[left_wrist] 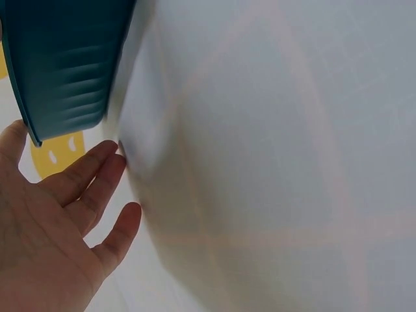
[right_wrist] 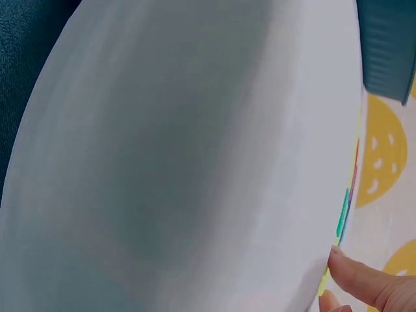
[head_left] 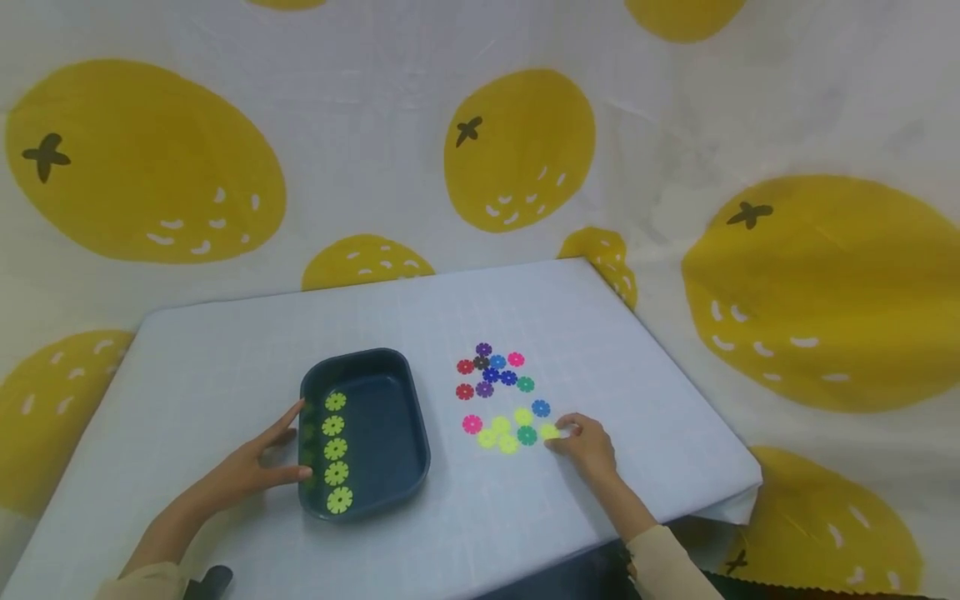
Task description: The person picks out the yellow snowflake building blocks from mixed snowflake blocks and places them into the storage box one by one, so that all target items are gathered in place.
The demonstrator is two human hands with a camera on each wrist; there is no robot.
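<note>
My left hand is at the left side of a dark blue-green rectangular tray, its fingertips on the rim. In the left wrist view the fingers of that hand spread loosely beside the tray's outer wall. Inside the tray, several yellow-green notched discs form a straight column along the left side. To the right, my right hand pinches a yellow-green notched disc between thumb and finger at the table surface. The right wrist view shows that disc edge-on between the fingertips.
More yellow-green discs lie near the right hand, with a green disc, a blue disc and a pink disc. Farther back is a cluster of red, purple and blue discs. A white cloth covers the table.
</note>
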